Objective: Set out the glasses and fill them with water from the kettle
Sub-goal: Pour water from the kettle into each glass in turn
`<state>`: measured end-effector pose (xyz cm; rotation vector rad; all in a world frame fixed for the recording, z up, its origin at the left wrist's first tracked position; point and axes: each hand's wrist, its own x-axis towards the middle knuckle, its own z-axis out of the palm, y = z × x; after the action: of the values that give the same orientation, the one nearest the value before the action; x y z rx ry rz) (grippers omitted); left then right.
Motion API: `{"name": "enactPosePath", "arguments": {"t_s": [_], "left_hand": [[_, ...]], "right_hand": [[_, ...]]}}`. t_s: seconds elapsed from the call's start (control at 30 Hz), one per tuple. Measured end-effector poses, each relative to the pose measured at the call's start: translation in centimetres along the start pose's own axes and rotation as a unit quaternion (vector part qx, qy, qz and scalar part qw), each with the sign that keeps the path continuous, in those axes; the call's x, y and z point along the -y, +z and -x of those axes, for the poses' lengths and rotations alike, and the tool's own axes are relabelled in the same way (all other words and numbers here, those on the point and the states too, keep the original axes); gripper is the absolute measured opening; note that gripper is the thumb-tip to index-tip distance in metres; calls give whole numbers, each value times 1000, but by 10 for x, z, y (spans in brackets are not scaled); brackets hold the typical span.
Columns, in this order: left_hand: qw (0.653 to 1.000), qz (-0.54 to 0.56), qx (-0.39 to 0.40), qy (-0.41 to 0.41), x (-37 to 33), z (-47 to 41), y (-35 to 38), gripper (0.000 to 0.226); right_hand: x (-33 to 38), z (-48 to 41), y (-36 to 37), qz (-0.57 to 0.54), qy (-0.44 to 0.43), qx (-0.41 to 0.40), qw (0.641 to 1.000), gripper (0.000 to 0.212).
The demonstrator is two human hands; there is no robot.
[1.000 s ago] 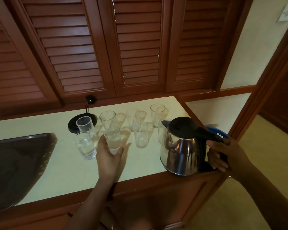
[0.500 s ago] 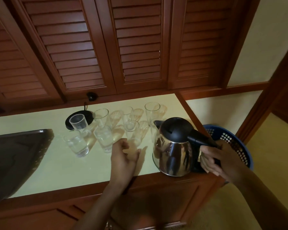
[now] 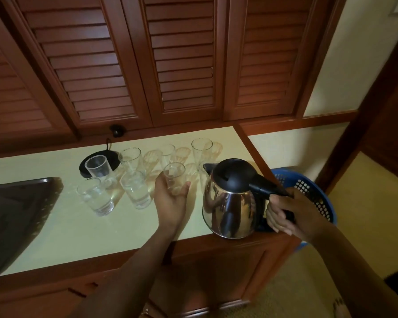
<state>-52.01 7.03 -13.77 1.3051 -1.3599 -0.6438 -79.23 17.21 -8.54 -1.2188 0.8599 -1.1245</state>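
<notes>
Several clear glasses stand in two rows on the pale yellow countertop [image 3: 78, 235]. Two front glasses [image 3: 96, 198] [image 3: 136, 190] hold water. My left hand [image 3: 170, 198] is wrapped around an empty glass [image 3: 174, 174] in the front row, which stands on the counter. A steel kettle [image 3: 230, 200] with a black lid rests at the counter's front right corner. My right hand [image 3: 285, 212] grips its black handle. One more glass [image 3: 97, 167] stands on the kettle's black base [image 3: 112, 157]. Three glasses stand in the back row, the rightmost [image 3: 201, 149] nearest the wall.
A dark tray [image 3: 16, 214] lies at the left of the counter. A blue perforated basket [image 3: 313, 191] sits on the floor beyond the counter's right end. Brown louvred cabinet doors [image 3: 182, 60] rise behind the glasses. A black plug [image 3: 117, 130] sits at the wall.
My left hand let go of the water-filled front glass, moved right and closed around the empty glass beside the kettle. The kettle and my right hand stayed in place.
</notes>
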Motion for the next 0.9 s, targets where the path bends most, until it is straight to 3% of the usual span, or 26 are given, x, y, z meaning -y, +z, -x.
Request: {"name": "enactPosePath", "arguments": {"t_s": [0.3,0.4,0.53,0.9], "left_hand": [[999,35,14,-22,7,21,-24,67],[999,43,16,-20,4,22,-27,70],[998,55,26,-13,-2,24,-27,67],[995,81,57,2,0,24,-26,66]], "right_hand": [[8,2,11,24,11,-28,999,48],[17,2,21,30,28,-84,996,49],[40,-4,33,42,38,-100,993,52],[99,-26,64,145,118,-60,980,54]]}}
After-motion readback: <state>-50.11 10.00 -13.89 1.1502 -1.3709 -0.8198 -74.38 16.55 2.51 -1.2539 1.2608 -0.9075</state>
